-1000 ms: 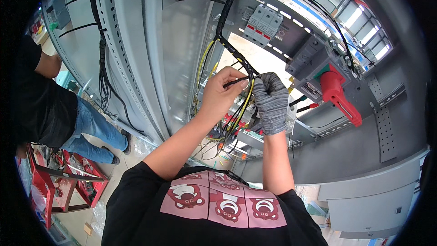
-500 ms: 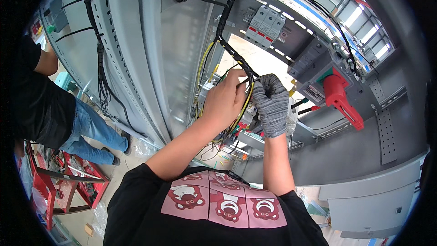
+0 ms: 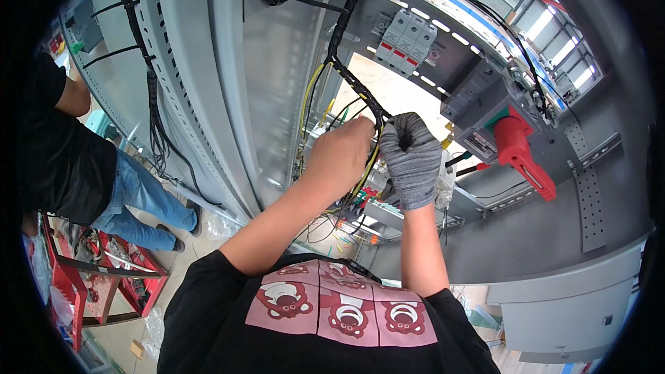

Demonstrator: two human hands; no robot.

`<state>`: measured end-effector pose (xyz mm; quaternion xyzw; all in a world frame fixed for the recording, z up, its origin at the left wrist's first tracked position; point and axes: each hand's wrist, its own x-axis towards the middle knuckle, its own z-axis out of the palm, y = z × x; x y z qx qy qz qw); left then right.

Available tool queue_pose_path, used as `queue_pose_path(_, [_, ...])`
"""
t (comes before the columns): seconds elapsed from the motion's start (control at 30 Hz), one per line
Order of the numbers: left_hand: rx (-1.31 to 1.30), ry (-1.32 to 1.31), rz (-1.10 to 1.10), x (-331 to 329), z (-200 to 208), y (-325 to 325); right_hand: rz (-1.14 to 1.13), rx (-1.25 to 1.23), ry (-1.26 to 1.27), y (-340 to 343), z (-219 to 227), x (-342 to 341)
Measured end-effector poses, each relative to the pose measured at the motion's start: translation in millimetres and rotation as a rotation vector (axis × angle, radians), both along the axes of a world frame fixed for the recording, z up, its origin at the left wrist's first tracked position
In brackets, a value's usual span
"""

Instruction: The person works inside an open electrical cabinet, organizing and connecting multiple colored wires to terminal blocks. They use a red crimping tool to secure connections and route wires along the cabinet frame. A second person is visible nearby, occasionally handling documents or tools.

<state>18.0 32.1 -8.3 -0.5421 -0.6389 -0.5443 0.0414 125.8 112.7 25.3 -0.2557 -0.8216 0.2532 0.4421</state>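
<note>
A wire bundle (image 3: pixel 358 86) in black wrapping, with yellow showing between the turns, runs down through an open metal cabinet to both hands. My bare left hand (image 3: pixel 339 156) is closed against its left side. The fingertips are hidden, so what they pinch cannot be made out. My right hand (image 3: pixel 414 159), in a grey knitted glove, is closed around the bundle from the right. Below the hands, loose yellow-green and black wires (image 3: pixel 370 173) hang down. Thin black ends (image 3: pixel 346 109) stick out just above my left hand.
Right of the hands sits a switch with a red handle (image 3: pixel 516 145). A three-part fuse holder (image 3: pixel 406 41) is mounted above. Grey cabinet posts (image 3: pixel 197 83) stand on the left. Beyond them, a person in jeans (image 3: pixel 138 194) stands near a red cart (image 3: pixel 90 284).
My left hand has turned and its fingers have closed in, its back now facing up. The thin black ends above it now show. My right hand has hardly moved.
</note>
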Motion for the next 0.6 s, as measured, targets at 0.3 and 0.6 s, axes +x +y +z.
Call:
queue_pose_path(0.3, [-0.005, -0.4, -0.198, 12, 6, -11, 0.091, -0.243, 0.085, -4, 2, 1])
queue_pose_path(0.6, [0.015, -0.371, -0.173, 9, 1, -11, 0.1, -0.412, -0.008, -8, -7, 6])
